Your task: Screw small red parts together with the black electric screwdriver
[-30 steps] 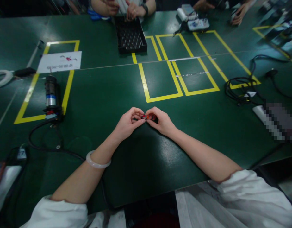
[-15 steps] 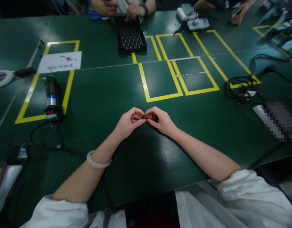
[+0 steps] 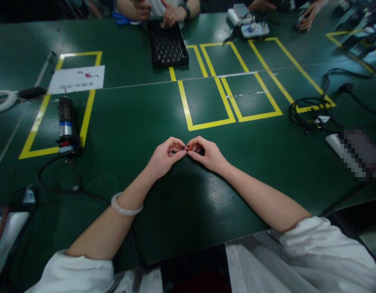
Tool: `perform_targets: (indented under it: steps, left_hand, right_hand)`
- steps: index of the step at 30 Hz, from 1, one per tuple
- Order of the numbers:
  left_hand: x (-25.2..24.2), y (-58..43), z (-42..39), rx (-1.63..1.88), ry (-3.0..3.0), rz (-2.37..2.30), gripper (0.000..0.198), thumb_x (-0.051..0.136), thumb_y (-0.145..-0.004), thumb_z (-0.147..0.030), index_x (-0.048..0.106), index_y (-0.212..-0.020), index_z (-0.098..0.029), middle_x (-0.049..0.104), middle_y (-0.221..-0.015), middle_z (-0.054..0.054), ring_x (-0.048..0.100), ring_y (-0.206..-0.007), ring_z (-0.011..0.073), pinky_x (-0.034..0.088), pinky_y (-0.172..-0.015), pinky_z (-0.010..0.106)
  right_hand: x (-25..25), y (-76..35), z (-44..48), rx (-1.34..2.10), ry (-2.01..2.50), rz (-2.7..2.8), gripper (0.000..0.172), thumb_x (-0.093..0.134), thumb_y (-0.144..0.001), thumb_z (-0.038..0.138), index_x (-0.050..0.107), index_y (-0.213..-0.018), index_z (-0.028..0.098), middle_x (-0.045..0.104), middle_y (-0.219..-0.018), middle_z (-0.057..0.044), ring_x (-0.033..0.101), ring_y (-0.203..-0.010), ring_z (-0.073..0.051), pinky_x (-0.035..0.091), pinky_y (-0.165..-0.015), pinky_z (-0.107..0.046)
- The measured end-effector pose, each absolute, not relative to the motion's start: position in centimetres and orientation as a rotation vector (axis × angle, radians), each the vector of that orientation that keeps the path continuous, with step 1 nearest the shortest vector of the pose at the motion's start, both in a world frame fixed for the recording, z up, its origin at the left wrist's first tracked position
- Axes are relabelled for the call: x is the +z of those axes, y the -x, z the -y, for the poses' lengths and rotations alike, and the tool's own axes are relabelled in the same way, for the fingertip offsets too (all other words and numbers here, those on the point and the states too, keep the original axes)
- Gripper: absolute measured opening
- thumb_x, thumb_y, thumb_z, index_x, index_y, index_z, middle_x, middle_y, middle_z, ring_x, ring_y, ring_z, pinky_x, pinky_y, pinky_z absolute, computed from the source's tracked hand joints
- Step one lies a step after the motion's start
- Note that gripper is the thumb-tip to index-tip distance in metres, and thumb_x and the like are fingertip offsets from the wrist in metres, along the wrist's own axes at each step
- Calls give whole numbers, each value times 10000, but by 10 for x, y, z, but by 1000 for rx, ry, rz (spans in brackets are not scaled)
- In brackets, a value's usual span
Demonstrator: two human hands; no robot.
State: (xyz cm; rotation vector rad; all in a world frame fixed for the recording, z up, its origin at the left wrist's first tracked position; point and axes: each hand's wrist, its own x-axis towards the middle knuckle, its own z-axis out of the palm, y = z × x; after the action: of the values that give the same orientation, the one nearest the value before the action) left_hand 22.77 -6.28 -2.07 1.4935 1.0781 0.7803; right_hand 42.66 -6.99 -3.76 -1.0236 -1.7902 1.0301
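A small red-orange part (image 3: 186, 148) with dark bits sits between my fingertips, just above the green table (image 3: 163, 228). My left hand (image 3: 166, 156) pinches its left end between thumb and fingers. From the other side, my right hand (image 3: 207, 154) pinches the right end. The fingertips of both hands nearly meet and cover most of the part, so its exact kind is too small to make out. A pale bangle (image 3: 126, 211) circles my left wrist.
Left stands a black cylindrical tool (image 3: 66, 118) with a cable. Behind it lies a white paper sheet (image 3: 78, 80). Across the table, another person's hands (image 3: 172, 16) hover at a black tray (image 3: 169, 49). Coiled black cable (image 3: 306, 116) lies right, near a pixelated object (image 3: 360, 152).
My hands stay in nearly the same place. The small part has turned or shifted slightly between my fingertips.
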Motion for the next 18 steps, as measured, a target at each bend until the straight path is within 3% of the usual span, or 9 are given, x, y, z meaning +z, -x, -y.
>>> perform_targets:
  steps: [18]
  left_hand:
    - [-13, -228, 63, 768, -1418, -1043, 227, 676, -816, -298, 608, -965, -140, 634, -851, 37, 607, -779, 143, 509, -718, 275]
  right_hand:
    - [-41, -427, 70, 899, 1007, 1871, 119, 637, -866, 177, 609, -980, 196, 656, -918, -21, 630, -795, -140, 488, -708, -276]
